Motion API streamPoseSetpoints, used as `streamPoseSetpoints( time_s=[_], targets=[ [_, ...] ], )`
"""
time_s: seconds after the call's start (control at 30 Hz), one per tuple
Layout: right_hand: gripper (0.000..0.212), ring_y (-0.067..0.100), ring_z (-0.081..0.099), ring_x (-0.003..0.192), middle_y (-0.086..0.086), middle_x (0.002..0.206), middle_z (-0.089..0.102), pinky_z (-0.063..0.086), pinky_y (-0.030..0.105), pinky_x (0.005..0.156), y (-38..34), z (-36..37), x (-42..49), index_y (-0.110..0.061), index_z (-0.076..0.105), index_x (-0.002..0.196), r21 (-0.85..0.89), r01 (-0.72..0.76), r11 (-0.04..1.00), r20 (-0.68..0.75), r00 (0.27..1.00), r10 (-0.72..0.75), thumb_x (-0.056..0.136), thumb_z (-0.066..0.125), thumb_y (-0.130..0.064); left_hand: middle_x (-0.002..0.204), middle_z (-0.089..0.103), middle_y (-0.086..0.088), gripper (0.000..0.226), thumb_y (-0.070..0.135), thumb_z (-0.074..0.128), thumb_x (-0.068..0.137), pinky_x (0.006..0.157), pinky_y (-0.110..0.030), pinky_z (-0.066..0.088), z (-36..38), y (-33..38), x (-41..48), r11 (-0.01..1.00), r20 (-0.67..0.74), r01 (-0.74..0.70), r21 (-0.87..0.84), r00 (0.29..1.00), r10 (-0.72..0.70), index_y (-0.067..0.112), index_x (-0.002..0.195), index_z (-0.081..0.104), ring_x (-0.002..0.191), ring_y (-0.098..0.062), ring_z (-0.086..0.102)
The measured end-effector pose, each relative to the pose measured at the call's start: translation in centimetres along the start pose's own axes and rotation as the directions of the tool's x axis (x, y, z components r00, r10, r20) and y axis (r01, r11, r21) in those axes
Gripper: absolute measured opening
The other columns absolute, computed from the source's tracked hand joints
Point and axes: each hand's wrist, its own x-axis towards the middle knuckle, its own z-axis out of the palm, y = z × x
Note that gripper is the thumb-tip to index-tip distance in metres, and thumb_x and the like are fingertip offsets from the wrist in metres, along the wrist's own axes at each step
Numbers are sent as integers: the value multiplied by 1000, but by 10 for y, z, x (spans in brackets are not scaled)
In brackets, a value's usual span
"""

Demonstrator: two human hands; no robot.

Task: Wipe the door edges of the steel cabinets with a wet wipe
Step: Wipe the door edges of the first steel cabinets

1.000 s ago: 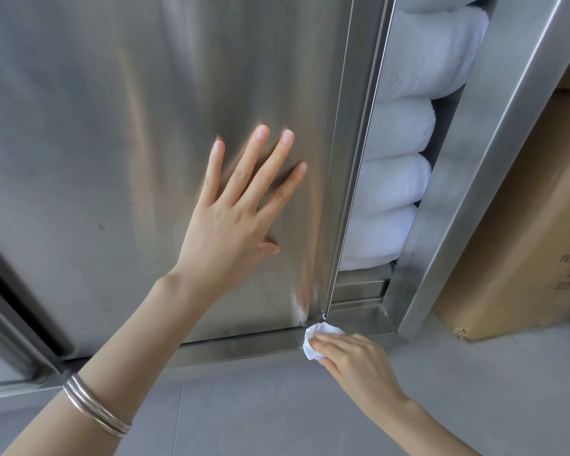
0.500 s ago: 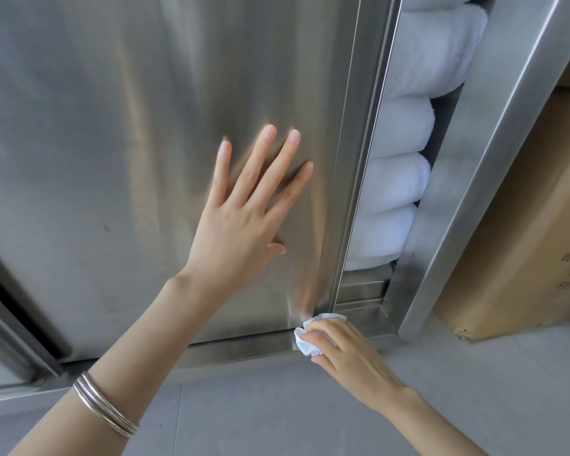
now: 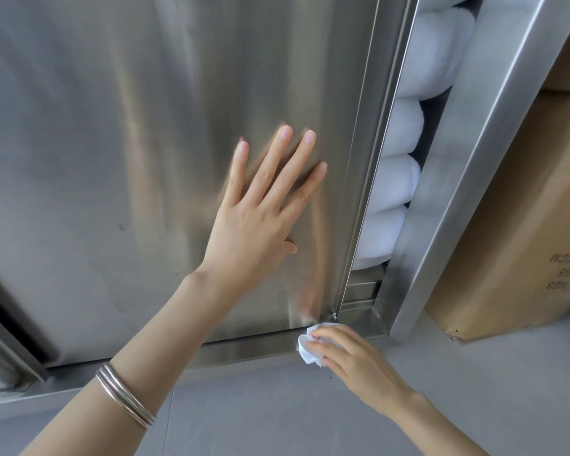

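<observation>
A brushed-steel sliding cabinet door (image 3: 129, 143) fills the left and middle of the view. Its right edge (image 3: 366, 179) runs down to the bottom rail (image 3: 244, 350). My left hand (image 3: 260, 222) lies flat on the door face with fingers spread, a silver bangle on the wrist. My right hand (image 3: 349, 357) presses a crumpled white wet wipe (image 3: 306, 348) against the rail at the door's bottom right corner. Most of the wipe is hidden under my fingers.
Rolled white towels (image 3: 405, 179) are stacked in the open gap right of the door. The cabinet's steel side frame (image 3: 468, 179) slants beside them. A brown cardboard box (image 3: 524, 225) stands at the right. Grey floor tiles (image 3: 277, 416) lie below.
My right hand and the wipe have shifted a little left along the bottom rail under the door corner. My left hand stays flat on the door.
</observation>
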Motion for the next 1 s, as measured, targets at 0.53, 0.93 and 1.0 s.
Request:
streamPoseSetpoints(
  time_s=[0.53,0.93,1.0],
  targets=[
    [18,10,63,89,-2,96,67,50,22,76,-13,-62,15,-8,72,92,-76,20,997,-391,919,-48,83,58,0,162,12,-10,125,51,86,54,117,-56,1,0,40,28,997,4,-4,73,1000,4,18,154,18,149,-32,11],
    [15,13,65,83,1,90,69,53,25,72,-20,-93,24,-6,74,87,-93,21,995,-496,866,-65,80,62,1,162,8,-8,121,43,84,58,117,-56,-3,6,53,37,998,25,6,62,1000,-7,18,154,15,149,-30,6],
    [15,14,65,84,0,89,69,53,26,70,-27,-110,26,-7,73,85,-86,21,996,-474,879,-59,81,61,1,161,2,-8,118,40,81,63,116,-56,-7,6,56,38,997,64,3,78,998,-8,18,155,11,148,-32,1]
  ],
)
